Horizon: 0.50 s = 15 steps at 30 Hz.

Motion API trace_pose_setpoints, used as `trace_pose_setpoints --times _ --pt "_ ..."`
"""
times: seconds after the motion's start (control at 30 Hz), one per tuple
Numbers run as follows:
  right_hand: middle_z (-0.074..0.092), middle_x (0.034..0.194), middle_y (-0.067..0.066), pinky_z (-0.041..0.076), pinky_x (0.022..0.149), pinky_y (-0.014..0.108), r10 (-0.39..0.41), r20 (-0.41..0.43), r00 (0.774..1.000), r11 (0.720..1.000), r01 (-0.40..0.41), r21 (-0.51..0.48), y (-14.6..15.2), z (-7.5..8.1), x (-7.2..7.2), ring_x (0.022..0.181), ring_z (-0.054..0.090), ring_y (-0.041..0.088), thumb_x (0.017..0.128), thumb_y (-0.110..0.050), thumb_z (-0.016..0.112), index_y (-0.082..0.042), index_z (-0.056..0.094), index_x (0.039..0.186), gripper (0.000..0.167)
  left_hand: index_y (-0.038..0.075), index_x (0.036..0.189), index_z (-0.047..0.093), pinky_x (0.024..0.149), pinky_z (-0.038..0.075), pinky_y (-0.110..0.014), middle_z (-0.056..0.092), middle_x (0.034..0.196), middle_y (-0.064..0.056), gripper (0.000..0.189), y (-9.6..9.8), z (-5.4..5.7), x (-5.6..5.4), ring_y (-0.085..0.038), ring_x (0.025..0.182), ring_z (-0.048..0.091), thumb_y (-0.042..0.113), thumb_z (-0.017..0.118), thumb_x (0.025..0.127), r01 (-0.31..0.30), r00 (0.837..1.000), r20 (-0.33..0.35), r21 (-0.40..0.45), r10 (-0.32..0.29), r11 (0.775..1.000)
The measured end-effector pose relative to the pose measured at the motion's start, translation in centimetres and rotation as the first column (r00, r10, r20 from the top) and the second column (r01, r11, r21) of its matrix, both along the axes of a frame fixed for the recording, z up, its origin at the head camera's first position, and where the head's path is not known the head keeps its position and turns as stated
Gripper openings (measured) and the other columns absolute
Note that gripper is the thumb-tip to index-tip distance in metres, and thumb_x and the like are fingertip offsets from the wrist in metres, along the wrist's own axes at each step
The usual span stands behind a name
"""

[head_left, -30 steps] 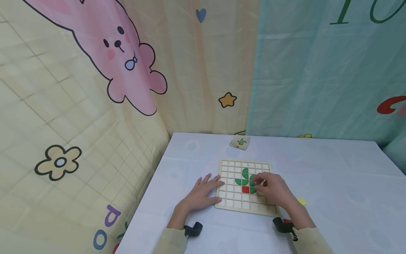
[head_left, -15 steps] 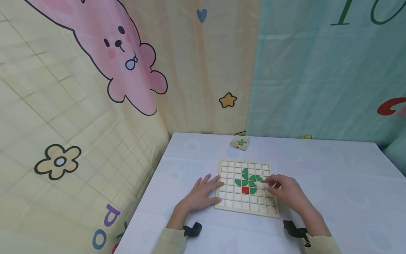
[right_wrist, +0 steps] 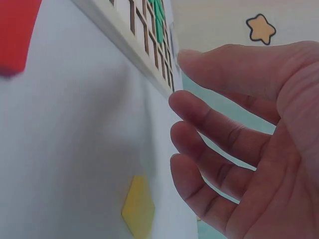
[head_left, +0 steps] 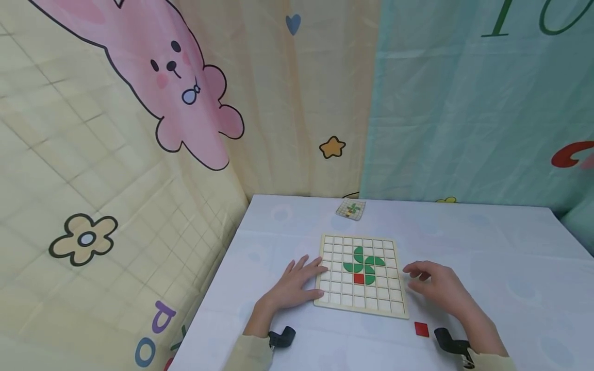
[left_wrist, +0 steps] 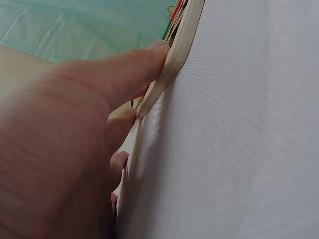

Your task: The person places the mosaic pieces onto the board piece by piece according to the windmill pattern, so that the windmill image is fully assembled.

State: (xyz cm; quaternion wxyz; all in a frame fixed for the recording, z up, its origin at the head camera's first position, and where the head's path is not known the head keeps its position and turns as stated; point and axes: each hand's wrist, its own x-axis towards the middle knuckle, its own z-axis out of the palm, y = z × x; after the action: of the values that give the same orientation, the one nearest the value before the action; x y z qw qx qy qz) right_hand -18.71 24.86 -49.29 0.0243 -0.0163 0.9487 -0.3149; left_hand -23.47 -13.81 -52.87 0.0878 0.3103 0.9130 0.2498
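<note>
A square wooden grid board (head_left: 336,298) lies on the table. Several green curved pieces (head_left: 359,256) form a pinwheel in its cells, with a red square (head_left: 359,279) at the lower left of that shape. My left hand (head_left: 294,283) rests at the board's left side, fingers spread, fingertips and thumb touching its edge. Just right of the board hovers my right hand (head_left: 436,283), its fingers loosely bent and holding nothing. Below it, in the right wrist view, a yellow angular piece (right_wrist: 139,208) lies on the tablecloth; the hand hides it from the head view.
A loose red square (head_left: 421,329) lies near the board's lower right corner, beside the right wrist. Behind the board is a small card (head_left: 350,209) printed with a similar green pinwheel. Printed curtains (head_left: 297,103) hang along the table's back and left.
My right hand has let go of a green piece on the board and moved right, off the board. The pinwheel's right arm and the loose red square have come into sight. The left hand stays put.
</note>
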Motion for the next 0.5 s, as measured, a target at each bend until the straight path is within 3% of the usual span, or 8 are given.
trace_pose_setpoints --times 0.27,0.5 --pt "0.069 0.108 0.004 0.054 0.075 0.039 0.008 0.003 1.000 1.000 -0.008 0.023 1.8 -0.3 0.6 0.097 0.059 0.025 0.083 -0.013 0.080 -0.011 0.072 0.118 0.036 0.032 0.152 0.044 0.121 0.005 -0.056 0.021 0.165 0.012 0.063 0.0 0.1 0.2 -0.026 0.154 0.007 0.055 0.059 0.096 -0.004 1.000 0.007 0.009 0.004 1.000" --pt "0.068 0.114 0.008 0.053 0.090 0.054 0.033 0.046 0.998 0.999 -0.033 0.011 3.3 -0.9 1.0 0.105 0.060 0.031 0.081 -0.015 0.083 -0.010 0.071 0.121 0.042 0.031 0.153 0.043 0.121 0.004 -0.056 0.021 0.166 0.011 0.063 0.0 0.2 0.2 -0.026 0.154 0.006 0.054 0.059 0.096 0.002 1.000 0.006 0.007 -0.002 1.000"
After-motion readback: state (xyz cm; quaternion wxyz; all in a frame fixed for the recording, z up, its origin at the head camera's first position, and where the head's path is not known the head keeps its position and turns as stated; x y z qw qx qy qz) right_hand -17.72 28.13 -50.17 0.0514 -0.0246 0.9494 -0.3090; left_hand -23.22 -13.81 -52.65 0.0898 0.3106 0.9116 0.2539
